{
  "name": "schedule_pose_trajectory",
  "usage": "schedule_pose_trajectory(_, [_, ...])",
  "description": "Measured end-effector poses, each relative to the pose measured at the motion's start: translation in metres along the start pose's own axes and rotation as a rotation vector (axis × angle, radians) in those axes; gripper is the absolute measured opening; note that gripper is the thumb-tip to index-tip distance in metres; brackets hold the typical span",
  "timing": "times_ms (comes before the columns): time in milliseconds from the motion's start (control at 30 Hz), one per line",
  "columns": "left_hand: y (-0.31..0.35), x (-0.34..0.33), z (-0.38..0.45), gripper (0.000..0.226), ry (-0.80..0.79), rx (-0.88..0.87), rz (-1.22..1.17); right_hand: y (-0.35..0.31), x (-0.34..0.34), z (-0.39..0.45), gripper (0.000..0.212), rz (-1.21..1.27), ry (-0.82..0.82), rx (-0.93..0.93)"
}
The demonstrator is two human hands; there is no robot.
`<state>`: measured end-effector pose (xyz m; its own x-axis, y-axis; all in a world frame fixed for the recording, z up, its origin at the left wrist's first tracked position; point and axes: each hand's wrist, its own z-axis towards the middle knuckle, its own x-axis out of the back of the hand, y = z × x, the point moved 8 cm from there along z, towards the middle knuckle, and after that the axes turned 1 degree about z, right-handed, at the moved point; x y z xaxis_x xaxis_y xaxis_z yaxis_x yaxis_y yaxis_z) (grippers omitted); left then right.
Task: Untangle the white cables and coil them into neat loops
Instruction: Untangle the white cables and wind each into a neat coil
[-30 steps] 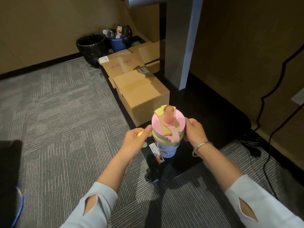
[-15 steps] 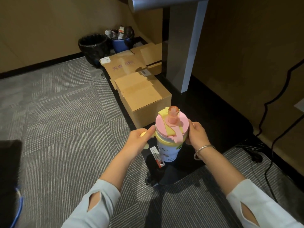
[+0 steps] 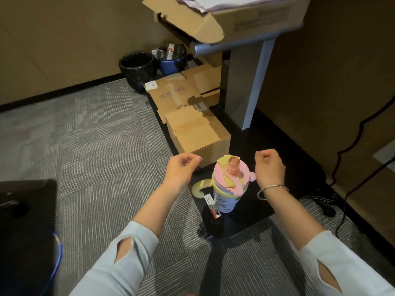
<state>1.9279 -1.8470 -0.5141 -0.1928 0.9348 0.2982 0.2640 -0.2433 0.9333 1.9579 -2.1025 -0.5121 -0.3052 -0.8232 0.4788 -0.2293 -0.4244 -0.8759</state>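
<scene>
1. The left hand (image 3: 180, 170) hangs in the air just left of the pink-lidded, pastel plastic drinking cup (image 3: 227, 190); its fingers (image 3: 193, 160) are loosely curled with thumb and forefinger tips near each other, holding nothing.
2. The right hand (image 3: 269, 167) hangs just right of the cup, apart from it, its fingers folded loosely inward and holding nothing. A thin silver bangle (image 3: 271, 190) circles that wrist.
3. The cup stands upright on the glossy black base plate (image 3: 252, 216) on the floor, between the two hands. It has an orange spout on top, a yellow curved handle on its left side and a small paper tag hanging at its front.
4. No white cables can be made out; only black cords (image 3: 350, 146) run along the right wall and floor.
5. Farther off, closed brown cardboard boxes (image 3: 196, 133) sit on the floor beside the grey metal bench leg (image 3: 250, 86).
6. An open cardboard box (image 3: 224, 18) rests on the bench top at the far edge.
7. A black-lined waste bin (image 3: 136, 68) and a blue bin (image 3: 170, 65) full of rubbish stand against the far wall.
8. Grey striped carpet tiles (image 3: 96, 146) cover the floor on the left.
</scene>
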Motion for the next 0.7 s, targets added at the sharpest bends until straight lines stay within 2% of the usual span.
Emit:
schedule_pose_trajectory(267, [0.127,0.054,-0.051,0.014,-0.008,0.007,-0.055,-0.144,0.027,-0.056,0.018,0.019,-0.24,0.083])
schedule_pose_trajectory(500, [0.253,0.141,-0.112,0.013,0.06,0.015,-0.122,-0.297,0.056,-0.112,0.022,0.049,-0.412,0.103])
schedule_pose_trajectory(700, [0.331,0.228,-0.183,0.013,0.124,0.043,-0.227,-0.42,0.088,-0.183,0.021,0.068,-0.523,0.158])
